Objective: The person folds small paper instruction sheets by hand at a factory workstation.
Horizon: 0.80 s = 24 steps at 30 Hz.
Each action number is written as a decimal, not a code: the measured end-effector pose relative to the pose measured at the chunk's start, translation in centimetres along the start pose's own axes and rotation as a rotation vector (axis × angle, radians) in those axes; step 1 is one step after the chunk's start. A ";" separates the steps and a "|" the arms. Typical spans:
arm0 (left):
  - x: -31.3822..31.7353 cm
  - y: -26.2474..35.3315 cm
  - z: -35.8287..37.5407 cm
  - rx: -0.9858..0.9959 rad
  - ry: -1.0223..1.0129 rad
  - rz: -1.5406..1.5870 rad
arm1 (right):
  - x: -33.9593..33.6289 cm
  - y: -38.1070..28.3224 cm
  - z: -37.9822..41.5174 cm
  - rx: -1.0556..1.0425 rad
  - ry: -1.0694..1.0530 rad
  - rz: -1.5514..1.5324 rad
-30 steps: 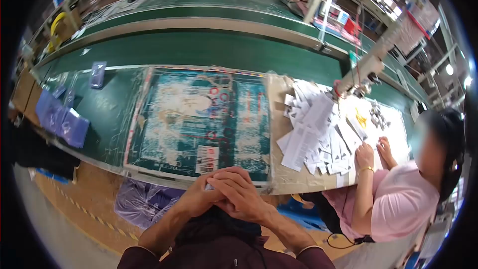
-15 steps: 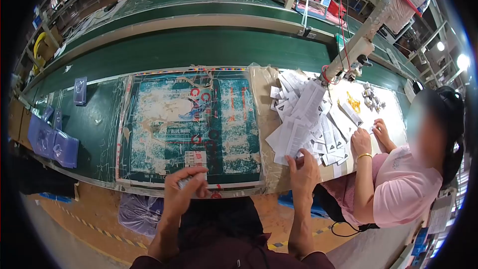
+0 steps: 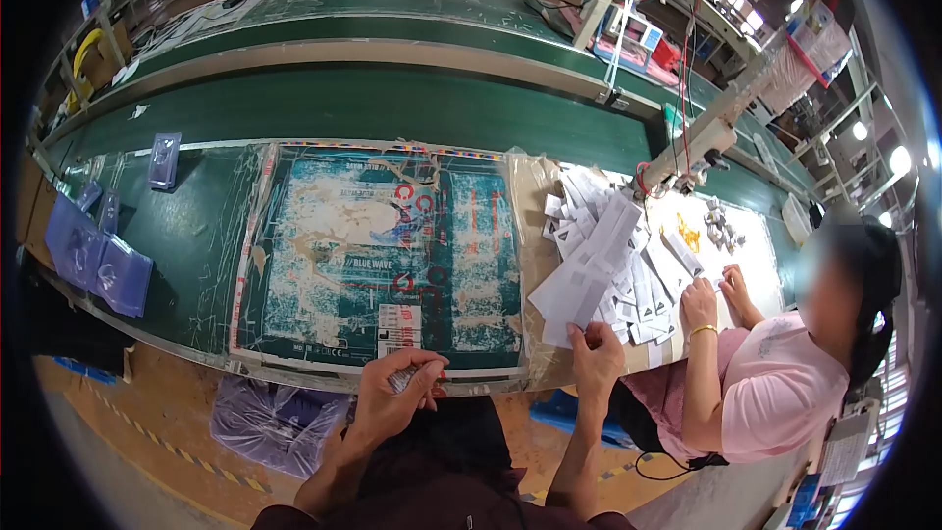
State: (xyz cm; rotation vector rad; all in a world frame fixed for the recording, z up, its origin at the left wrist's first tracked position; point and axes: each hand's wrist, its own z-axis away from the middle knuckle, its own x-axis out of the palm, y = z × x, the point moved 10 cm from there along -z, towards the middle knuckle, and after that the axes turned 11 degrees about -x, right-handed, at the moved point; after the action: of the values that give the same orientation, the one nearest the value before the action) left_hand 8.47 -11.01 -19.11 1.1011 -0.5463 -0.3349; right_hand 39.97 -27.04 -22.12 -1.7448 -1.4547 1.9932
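Right hand now lifts one leaflet; left hand grips one small packet.

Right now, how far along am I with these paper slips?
Done: a small clear packet sits pinched in your left hand. In hand: your right hand has its grip on one white slip at the paper pile's near edge. Left: the pile looks large, many slips untouched.
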 end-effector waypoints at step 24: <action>-8.9 15.0 3.8 0.365 0.048 0.356 | 11.8 -36.3 10.2 0.018 -1.927 -1.244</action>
State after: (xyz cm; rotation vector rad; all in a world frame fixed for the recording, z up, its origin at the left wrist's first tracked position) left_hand -1.21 -2.93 -6.42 1.3299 -0.7661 0.1075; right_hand 10.50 -6.06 -6.21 1.6000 -1.6591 2.1746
